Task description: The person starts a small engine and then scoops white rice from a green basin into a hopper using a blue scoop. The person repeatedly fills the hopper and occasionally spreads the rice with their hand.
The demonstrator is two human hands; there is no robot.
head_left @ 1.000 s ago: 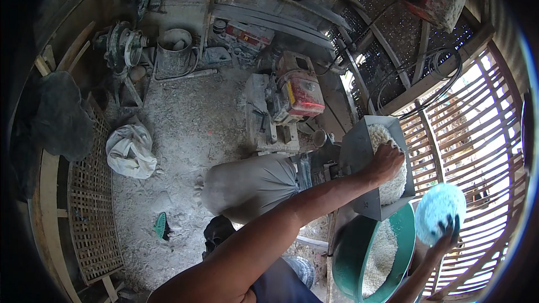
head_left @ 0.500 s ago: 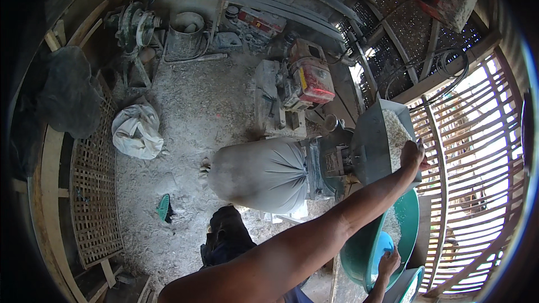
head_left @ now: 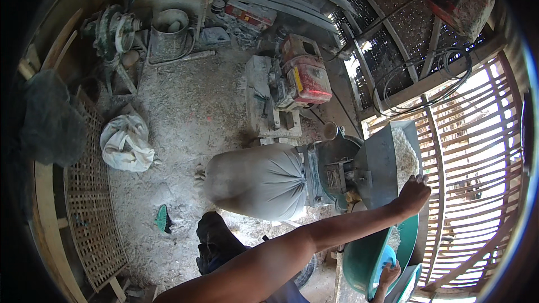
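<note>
My left arm stretches across to the right, and my left hand is at the near edge of a grey metal hopper, fingers curled. Whether they grip its rim or some grain is hidden. White grain lies in the hopper. Below it, my right hand holds a rounded blue plastic scoop or bowl inside a large green basin, which has more pale grain in it. The hopper sits on a milling machine whose outlet is tied into a full grey cloth sack.
A red engine stands on a concrete block beyond the machine. A white sack and a green slotted object lie on the dusty floor. Slatted wall closes the right side. Another green-rimmed container stands beside the basin.
My left hand has drawn back toward me, from over the grain to the hopper's near edge. My right hand stays at the blue item in the basin. The view has shifted slightly.
</note>
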